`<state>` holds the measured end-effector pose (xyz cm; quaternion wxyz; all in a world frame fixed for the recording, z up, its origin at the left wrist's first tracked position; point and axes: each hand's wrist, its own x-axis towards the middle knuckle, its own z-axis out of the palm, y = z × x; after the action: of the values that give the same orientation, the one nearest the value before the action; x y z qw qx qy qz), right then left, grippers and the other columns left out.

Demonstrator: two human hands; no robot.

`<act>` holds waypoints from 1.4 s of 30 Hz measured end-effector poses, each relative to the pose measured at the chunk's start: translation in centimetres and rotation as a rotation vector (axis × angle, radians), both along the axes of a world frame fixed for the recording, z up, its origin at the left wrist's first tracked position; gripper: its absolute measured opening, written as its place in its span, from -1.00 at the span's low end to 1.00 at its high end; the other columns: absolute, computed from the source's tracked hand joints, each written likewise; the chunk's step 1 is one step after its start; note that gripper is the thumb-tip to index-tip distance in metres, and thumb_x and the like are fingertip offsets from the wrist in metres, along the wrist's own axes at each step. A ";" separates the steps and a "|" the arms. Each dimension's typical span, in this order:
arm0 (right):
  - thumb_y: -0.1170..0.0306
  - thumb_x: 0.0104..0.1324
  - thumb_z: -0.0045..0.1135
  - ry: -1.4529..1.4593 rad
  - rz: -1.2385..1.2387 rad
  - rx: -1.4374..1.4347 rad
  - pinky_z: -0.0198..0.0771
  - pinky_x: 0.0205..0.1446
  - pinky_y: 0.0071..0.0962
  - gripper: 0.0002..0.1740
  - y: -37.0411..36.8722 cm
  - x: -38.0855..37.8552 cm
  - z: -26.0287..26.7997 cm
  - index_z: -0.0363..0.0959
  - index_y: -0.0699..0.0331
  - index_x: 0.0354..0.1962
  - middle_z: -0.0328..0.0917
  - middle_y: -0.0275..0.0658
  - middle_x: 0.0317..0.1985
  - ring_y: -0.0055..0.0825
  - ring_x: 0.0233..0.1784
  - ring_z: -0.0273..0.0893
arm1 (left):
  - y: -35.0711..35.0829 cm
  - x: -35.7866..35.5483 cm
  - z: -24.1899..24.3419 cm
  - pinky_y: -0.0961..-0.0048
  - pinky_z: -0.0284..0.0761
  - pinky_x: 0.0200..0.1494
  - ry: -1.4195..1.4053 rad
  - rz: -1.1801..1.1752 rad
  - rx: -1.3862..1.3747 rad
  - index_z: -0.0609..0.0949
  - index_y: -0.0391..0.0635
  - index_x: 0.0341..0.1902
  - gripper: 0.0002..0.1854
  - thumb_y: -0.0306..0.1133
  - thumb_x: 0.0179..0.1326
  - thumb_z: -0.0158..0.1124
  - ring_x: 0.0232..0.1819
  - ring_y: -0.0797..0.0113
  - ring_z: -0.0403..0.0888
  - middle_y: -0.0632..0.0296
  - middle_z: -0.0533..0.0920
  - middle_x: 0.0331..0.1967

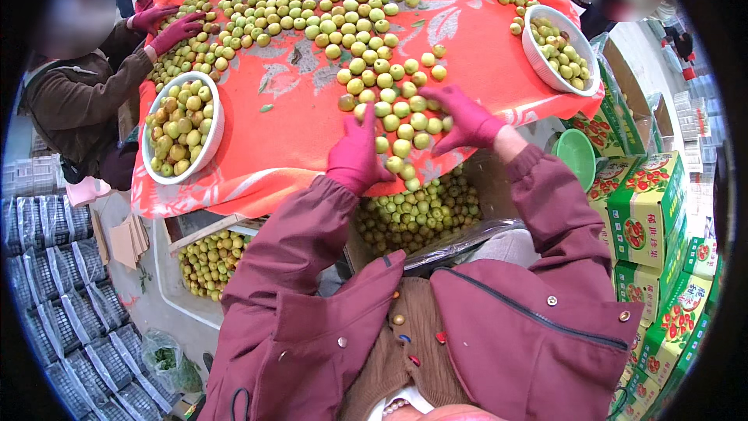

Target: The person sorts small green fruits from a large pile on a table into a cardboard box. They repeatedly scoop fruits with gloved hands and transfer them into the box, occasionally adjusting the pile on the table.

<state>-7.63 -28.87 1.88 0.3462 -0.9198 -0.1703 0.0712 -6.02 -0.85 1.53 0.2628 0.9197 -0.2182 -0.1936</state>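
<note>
My left hand [360, 152], in a magenta glove, rests at the near edge of the red patterned cloth [280, 134], fingers apart, beside a stream of green jujube fruits [401, 147]. On the other side of that stream is my right hand [464, 120], gloved alike, its fingers spread and its fingertips near the outermost fruits. Neither hand is closed on a fruit. The stream runs from a large heap [280, 3] at the far side down to the cloth's near edge. Below that edge, in front of my body, an open box lined with plastic holds many more fruits [421, 213].
White baskets of fruit stand at the left [217, 134] and right [540, 70] of the cloth. A co-worker's gloved hands [175, 32] touch the heap at upper left. Printed cartons [643, 210] and a green basin [575, 158] are at right; black crates [70, 304] are stacked at lower left.
</note>
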 end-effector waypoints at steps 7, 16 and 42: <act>0.40 -0.20 0.54 0.016 -0.035 0.157 0.40 0.28 -0.15 0.06 6.2 -4.5 -1.0 0.25 0.01 0.33 0.43 -0.03 0.09 0.02 0.18 0.42 | -2.2 -3.8 -3.1 -0.02 0.62 -0.12 -0.051 -0.011 -0.236 0.06 -0.07 0.52 0.21 -0.35 -0.22 0.62 -0.11 -0.28 0.65 -0.17 0.39 0.12; 0.44 0.06 0.48 0.318 0.180 0.152 0.43 0.30 -0.26 -0.30 2.8 -8.0 2.5 0.51 0.10 0.21 0.60 -0.13 0.11 -0.22 0.21 0.55 | -0.2 -6.2 0.1 0.08 0.59 0.06 0.123 -0.290 -0.252 0.38 -0.12 0.36 -0.05 -0.25 -0.18 0.64 0.09 -0.15 0.61 -0.11 0.54 0.15; -0.09 0.07 0.34 -0.495 -0.184 -0.081 0.34 0.30 -0.03 -0.45 6.2 24.3 -4.5 0.66 -0.10 0.00 0.51 -0.16 0.14 -0.05 0.25 0.40 | -2.7 23.0 -6.1 0.06 0.28 0.31 -0.599 0.009 -0.343 0.61 0.06 0.17 -0.44 -0.16 0.03 0.44 0.22 -0.04 0.47 0.06 0.57 0.18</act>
<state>16.69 -22.71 -2.59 0.2621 -0.9339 -0.1625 -0.1808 16.94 -3.59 -4.56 0.3389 0.8791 -0.3109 0.1255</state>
